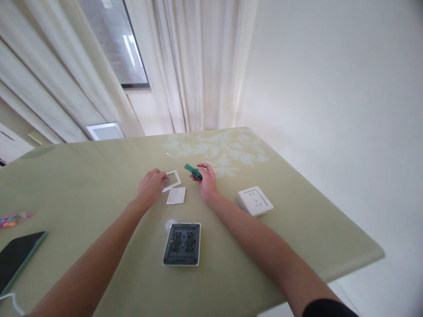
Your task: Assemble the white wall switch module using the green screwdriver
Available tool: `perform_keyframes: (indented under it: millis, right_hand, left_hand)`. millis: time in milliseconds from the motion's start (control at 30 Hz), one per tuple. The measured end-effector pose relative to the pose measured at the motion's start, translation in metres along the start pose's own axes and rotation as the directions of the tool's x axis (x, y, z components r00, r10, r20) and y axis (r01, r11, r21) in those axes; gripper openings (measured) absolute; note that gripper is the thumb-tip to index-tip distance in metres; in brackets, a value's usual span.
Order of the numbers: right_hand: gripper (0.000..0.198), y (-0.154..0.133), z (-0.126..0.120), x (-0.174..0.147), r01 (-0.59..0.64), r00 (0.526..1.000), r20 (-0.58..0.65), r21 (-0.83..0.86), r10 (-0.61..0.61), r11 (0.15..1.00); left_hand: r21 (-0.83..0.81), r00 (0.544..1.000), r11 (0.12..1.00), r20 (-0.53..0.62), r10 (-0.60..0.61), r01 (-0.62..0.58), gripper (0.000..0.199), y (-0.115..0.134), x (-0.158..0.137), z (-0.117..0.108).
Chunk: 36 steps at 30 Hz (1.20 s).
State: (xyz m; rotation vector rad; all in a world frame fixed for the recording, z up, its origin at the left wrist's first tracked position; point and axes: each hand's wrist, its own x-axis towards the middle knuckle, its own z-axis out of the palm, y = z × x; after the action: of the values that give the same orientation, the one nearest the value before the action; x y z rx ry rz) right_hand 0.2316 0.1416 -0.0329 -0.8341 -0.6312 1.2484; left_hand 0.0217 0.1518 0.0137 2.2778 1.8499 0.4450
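Green table (99, 180) with panel (182, 245), socket (255, 201)

The person's left hand (150, 187) and right hand (207, 184) were bare, as were the left forearm (99, 246) and right forearm (254, 237); a black sleeve (327, 307) with a curved hem bordered the latter.

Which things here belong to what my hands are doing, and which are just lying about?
Likely part of the job:
green-handled screwdriver, in the right hand
white frame, at the left hand
white square plate, beside the frame
dark-backed panel, dark side up
white socket, perhaps

Probably just lying about:
dark flat device, left side
white cable
small colourful items, left edge
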Motion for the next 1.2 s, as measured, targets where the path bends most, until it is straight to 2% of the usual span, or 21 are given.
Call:
perform_keyframes:
  millis: [133, 233, 267, 333, 433, 567, 733, 933, 1067, 1200]
  right_hand:
    - [0.023, 0.001, 0.0, 0.0, -0.009, 1.0, 0.002, 0.001, 0.009, 1.0]
    - [0.022, 0.001, -0.001, -0.001, -0.014, 1.0, 0.015, -0.006, 0.015, 1.0]
    - [0.022, 0.0, -0.001, -0.002, -0.015, 1.0, 0.022, -0.009, 0.015, 1.0]
    - [0.023, 0.0, -0.001, -0.003, -0.015, 0.999, 0.035, -0.017, 0.015, 1.0]
    - [0.024, -0.002, -0.001, -0.004, -0.016, 0.998, 0.053, -0.034, 0.018, 0.999]
    - [0.023, -0.005, -0.001, -0.005, -0.028, 0.997, 0.066, -0.065, 0.033, 0.997]
    - [0.022, -0.006, -0.001, -0.006, -0.029, 0.998, 0.056, -0.08, 0.033, 0.996]
    - [0.021, -0.006, -0.002, -0.007, -0.029, 0.997, 0.063, -0.084, 0.034, 0.996]
    - [0.021, -0.007, -0.002, -0.007, -0.03, 0.997, 0.071, -0.087, 0.036, 0.996]
    - [0.02, -0.007, -0.002, -0.007, -0.025, 0.996, 0.078, -0.087, 0.032, 0.996]
  left_hand:
    - [-0.11, 0.999, 0.993, -0.04, 0.034, -0.038, 0.025, 0.018, -0.024, -0.01]
    - [-0.258, 0.985, 0.954, 0.046, 0.166, -0.149, 0.025, 0.038, -0.069, -0.02]
    - [-0.324, 0.968, 0.924, 0.075, 0.238, -0.202, 0.026, 0.045, -0.086, -0.023]
    - [-0.546, 0.922, 0.79, 0.08, 0.38, -0.279, 0.026, 0.055, -0.118, -0.026]
    - [-0.687, 0.897, 0.662, 0.033, 0.44, -0.3, 0.024, 0.059, -0.147, -0.022]
    - [-0.706, 0.895, 0.632, -0.005, 0.446, -0.318, 0.027, 0.054, -0.153, -0.01]
    - [-0.671, 0.903, 0.659, -0.037, 0.429, -0.341, 0.016, 0.053, -0.152, -0.002]
    - [-0.606, 0.867, 0.67, -0.067, 0.493, -0.428, 0.025, 0.056, -0.159, 0.002]
    - [-0.546, 0.835, 0.672, -0.101, 0.541, -0.501, 0.023, 0.059, -0.161, 0.0]
    - [-0.528, 0.831, 0.676, -0.113, 0.545, -0.515, 0.02, 0.061, -0.162, -0.001]
